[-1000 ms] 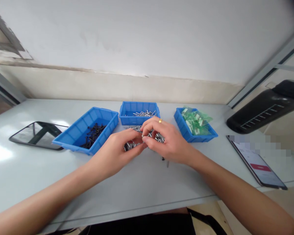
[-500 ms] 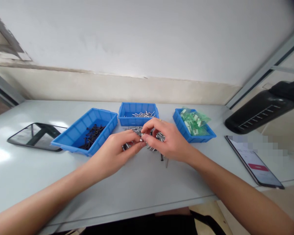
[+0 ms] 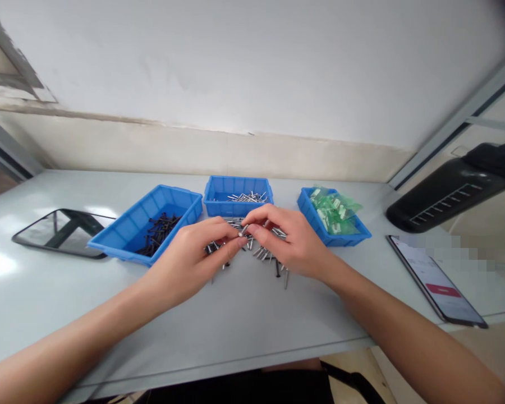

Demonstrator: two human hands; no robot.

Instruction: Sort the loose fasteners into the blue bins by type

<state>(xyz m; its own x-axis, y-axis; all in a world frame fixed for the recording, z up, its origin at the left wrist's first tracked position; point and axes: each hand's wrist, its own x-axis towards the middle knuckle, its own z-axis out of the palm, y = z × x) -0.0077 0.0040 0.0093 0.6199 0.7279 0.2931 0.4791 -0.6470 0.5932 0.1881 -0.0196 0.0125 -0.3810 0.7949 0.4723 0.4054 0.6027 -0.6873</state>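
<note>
A small silver fastener [image 3: 244, 230], with a slim shank, is pinched between the fingertips of both hands above the table. My right hand [image 3: 292, 238] grips it between thumb and forefinger, with the other fingers curled. The thumb and forefinger of my left hand [image 3: 196, 247] close at its near end. Under and around the hands lies a loose pile of silver fasteners [image 3: 263, 253], partly hidden by the fingers. A black screw [image 3: 278, 268] is mixed in at the pile's near edge.
A blue bin [image 3: 122, 241] of black screws stands left, another blue bin [image 3: 238, 209] with silver fasteners behind, and a third blue bin [image 3: 349, 240] with green packets right. A black-framed tablet-like object [image 3: 59, 233], a phone [image 3: 437, 280] and a black bottle [image 3: 441, 185] flank them.
The fastener at the fingertips has turned and shows more of its length. My left hand has shifted slightly, uncovering more loose pieces below it. The bins stay put.
</note>
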